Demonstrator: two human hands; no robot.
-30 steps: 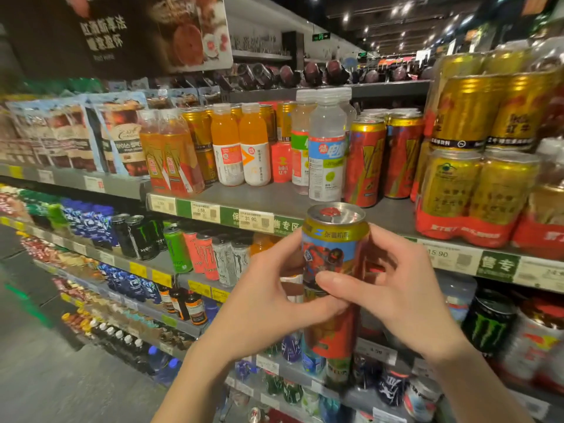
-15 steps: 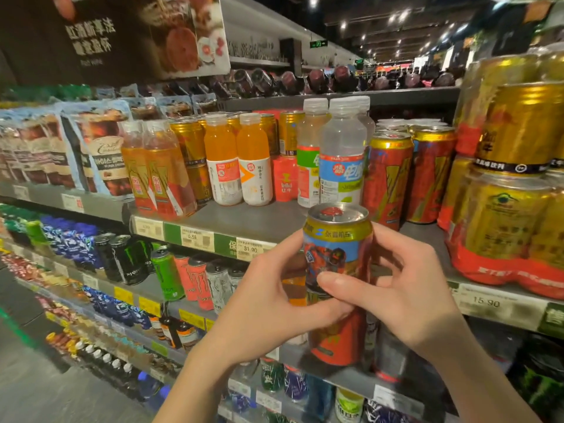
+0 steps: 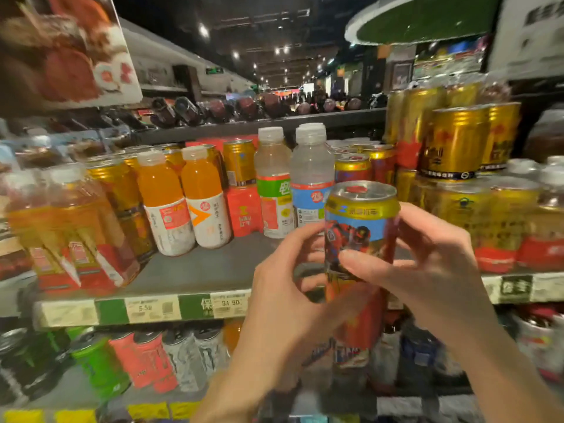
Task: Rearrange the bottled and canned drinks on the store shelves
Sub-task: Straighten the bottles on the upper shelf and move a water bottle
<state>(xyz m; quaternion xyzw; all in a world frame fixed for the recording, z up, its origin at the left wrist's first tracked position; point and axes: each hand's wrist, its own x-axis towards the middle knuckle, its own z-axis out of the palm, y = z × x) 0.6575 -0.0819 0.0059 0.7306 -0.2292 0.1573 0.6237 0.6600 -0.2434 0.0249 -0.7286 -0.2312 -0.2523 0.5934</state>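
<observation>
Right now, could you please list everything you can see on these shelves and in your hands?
Held can: one, yellow, blue and red, upright before the shelf edge.
Orange bottles: two, white labels, shelf centre-left.
Clear bottles: two, green and blue labels, behind the held can.
Gold cans: many, stacked at right.
Amber bottles: several, blurred, far left.
Lower-shelf cans: green, red, silver; count unclear.
Price tags: along the shelf edge.
Left hand: holding the can.
Right hand: holding the can.

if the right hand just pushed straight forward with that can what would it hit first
Probably the blue-label bottle or the red-gold cans right behind the can held by the right hand; depth is unclear.
</observation>
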